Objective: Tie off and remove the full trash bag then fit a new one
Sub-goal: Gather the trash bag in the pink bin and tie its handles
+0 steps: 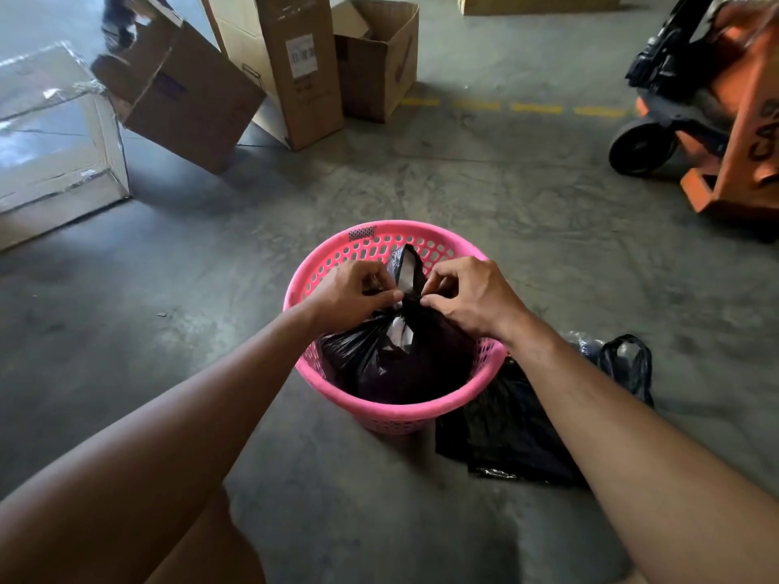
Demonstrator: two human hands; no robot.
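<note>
A pink perforated plastic basket (pixel 392 408) stands on the concrete floor in front of me. Inside it sits a full black trash bag (pixel 396 364), its top gathered into a neck with one loose flap sticking up. My left hand (pixel 350 295) pinches the neck from the left and my right hand (pixel 472 295) pinches it from the right, fingertips almost meeting at the gathered part. An empty black bag (pixel 506 436) lies flat on the floor just right of the basket, partly hidden under my right forearm.
Several cardboard boxes (pixel 291 65) stand and lean at the back left, with a foil-wrapped box (pixel 55 137) at far left. An orange pallet jack (pixel 725 120) is parked at the right. A yellow dashed line (pixel 535 108) crosses the floor beyond the basket.
</note>
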